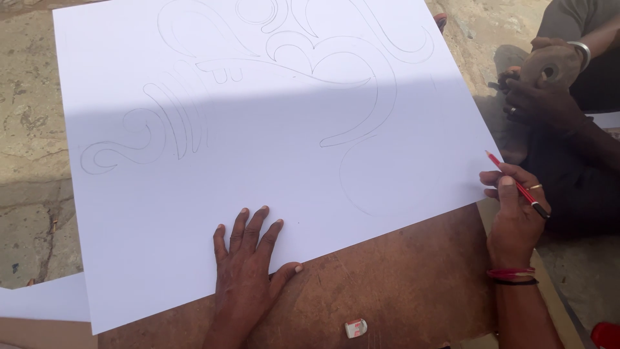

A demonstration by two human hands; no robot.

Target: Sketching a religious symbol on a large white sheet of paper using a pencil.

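Observation:
A large white sheet of paper (pixel 271 168) with a curving pencil drawing lies on a brown wooden board (pixel 400 284). My left hand (pixel 248 265) lies flat on the paper's near edge, fingers spread, holding nothing. My right hand (pixel 513 207) is at the paper's right edge and grips a red pencil (pixel 516 186), its tip pointing up and left just off the sheet. Red and black threads circle my right wrist.
A small white eraser (pixel 356 327) lies on the board near me. Another person sits at the right with hands (pixel 539 90) around a round grey object. Stone ground (pixel 29 142) lies to the left, with another white sheet (pixel 45 300) at lower left.

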